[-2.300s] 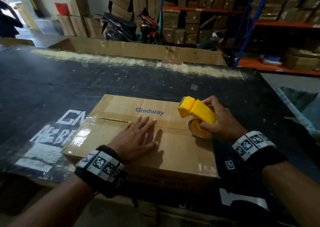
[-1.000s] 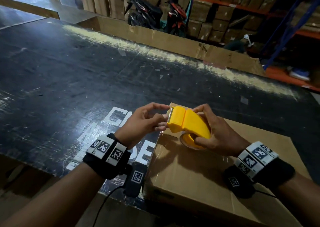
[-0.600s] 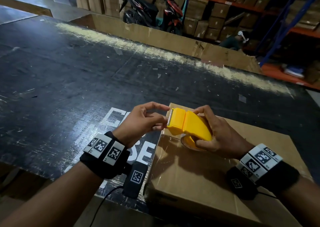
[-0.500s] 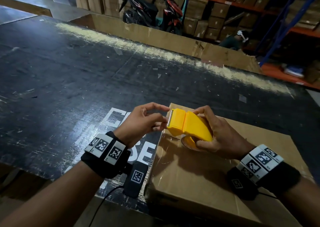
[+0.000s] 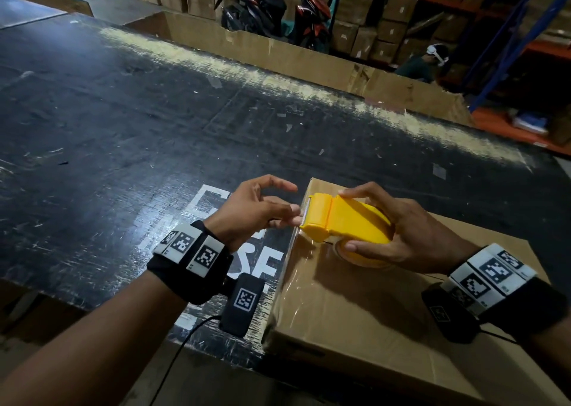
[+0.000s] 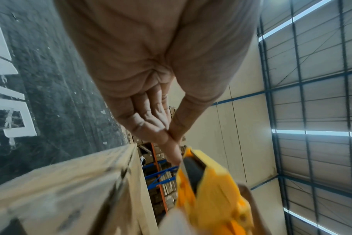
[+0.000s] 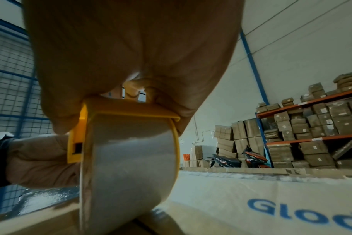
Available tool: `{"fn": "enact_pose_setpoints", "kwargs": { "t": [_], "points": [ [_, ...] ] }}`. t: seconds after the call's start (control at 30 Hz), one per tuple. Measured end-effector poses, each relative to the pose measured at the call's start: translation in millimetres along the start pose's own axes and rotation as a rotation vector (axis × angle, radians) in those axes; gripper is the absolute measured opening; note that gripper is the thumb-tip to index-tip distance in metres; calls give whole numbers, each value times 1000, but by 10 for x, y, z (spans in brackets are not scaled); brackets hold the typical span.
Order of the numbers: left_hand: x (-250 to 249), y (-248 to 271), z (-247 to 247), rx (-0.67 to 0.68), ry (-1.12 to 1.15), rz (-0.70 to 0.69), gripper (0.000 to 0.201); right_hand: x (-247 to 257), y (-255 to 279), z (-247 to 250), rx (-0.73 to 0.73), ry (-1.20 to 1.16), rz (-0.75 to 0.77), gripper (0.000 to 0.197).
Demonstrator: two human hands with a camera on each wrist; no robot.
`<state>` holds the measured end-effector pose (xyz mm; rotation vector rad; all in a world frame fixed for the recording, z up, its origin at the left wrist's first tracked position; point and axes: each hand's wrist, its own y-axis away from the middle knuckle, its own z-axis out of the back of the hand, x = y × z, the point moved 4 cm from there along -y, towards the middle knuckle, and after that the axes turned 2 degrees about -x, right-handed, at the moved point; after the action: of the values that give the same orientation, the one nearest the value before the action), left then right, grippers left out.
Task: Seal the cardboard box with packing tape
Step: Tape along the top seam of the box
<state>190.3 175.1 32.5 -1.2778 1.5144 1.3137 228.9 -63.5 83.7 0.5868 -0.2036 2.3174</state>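
A brown cardboard box [image 5: 355, 319] printed "Glodway" lies on the black table, its left end glossy with clear tape [image 5: 296, 266]. My right hand [image 5: 411, 235] grips a yellow tape dispenser [image 5: 349, 223] just over the box's far left corner, blade pointing left. The clear tape roll [image 7: 131, 159] sits in it, close above the box [image 7: 251, 198]. My left hand [image 5: 256, 210] is just left of the blade. Its thumb and fingers [image 6: 169, 133] pinch together at the blade edge of the dispenser [image 6: 211, 198], on the tape end. The index finger is raised.
The black table [image 5: 123, 127] spreads wide to the left and beyond. A cardboard wall [image 5: 309, 59] lines its far edge. Behind it are motorbikes [image 5: 262, 3], racks of cartons and a seated person [image 5: 426, 62]. A black tracker [image 5: 244, 303] with a cable hangs below my left wrist.
My left hand came off the box lid and went to the dispenser's blade, while the dispenser moved to the box's left end. Over the last half second both hands barely moved.
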Motion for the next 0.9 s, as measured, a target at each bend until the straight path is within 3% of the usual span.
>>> {"fn": "enact_pose_setpoints", "kwargs": {
  "t": [0.17, 0.73, 0.8, 0.9],
  "points": [
    [132, 2, 238, -80, 25, 12, 41, -93, 156, 90, 50, 40, -32, 75],
    [778, -102, 210, -109, 9, 95, 44, -5, 20, -13, 128, 143, -75, 74],
    [845, -93, 211, -139, -113, 84, 44, -13, 19, -22, 126, 143, -77, 76],
    [972, -48, 300, -234, -610, -18, 45, -13, 13, -20, 126, 152, -79, 76]
  ]
}}
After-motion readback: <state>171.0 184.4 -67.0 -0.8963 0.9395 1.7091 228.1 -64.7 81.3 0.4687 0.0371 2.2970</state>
